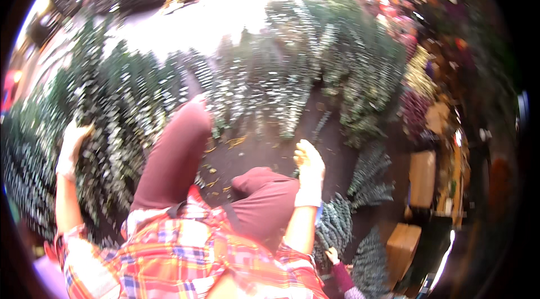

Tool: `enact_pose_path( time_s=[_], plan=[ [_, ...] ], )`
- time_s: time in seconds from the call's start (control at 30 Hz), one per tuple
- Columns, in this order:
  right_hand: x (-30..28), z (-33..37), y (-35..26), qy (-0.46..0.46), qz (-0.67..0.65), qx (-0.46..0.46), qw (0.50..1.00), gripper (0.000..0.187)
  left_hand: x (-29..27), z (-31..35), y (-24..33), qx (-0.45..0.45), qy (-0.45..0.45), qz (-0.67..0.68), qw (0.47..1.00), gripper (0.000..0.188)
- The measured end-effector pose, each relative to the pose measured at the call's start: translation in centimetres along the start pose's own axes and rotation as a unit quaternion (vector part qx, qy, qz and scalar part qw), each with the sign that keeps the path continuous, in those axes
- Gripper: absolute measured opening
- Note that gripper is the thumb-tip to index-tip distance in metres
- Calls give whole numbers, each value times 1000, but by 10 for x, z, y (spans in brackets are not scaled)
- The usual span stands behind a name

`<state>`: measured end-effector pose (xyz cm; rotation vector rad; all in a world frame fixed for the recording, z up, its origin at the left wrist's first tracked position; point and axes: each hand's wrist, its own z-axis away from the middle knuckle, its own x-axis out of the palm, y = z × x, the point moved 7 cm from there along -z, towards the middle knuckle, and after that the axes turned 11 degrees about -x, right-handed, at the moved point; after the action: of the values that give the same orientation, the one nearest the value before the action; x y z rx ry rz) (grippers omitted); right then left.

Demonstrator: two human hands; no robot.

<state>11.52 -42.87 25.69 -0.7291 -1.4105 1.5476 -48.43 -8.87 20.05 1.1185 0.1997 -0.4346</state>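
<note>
Bundles of small-leaved green branches (259, 74) lie spread in an arc on the dark floor in front of me. At the far left, my left hand (72, 142) is against the leafy branches (101, 147) there; motion smears its fingers, and I cannot tell whether they grip a stem. My right hand (310, 168) is beside my bent knee, over the floor, with its fingers curled in. Whatever may be in it is hidden. A pale band (308, 196) wraps the right wrist. More branches (336, 223) lie beside my right forearm.
Another person's hand (333, 254) in a maroon sleeve reaches toward branches at the lower right. Cardboard boxes (422, 178) stand along the right side. Purple and yellow dried flowers (417, 105) lie beyond them. Leaf scraps (237, 141) litter the dark floor (270, 153).
</note>
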Motion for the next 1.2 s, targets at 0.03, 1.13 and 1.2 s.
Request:
enact_pose_path(
  time_s=[0.03,1.13,1.2],
  plan=[
    [-15,-6,5,-16,-31,7,999,25,7,-8,-8,26,-13,16,999,26],
    [-18,-6,28,-85,85,31,992,38,105,10,41,266,99,-449,847,87],
    [-23,-6,21,-89,84,25,992,38,127,-10,36,242,78,-490,834,88]
  ],
)
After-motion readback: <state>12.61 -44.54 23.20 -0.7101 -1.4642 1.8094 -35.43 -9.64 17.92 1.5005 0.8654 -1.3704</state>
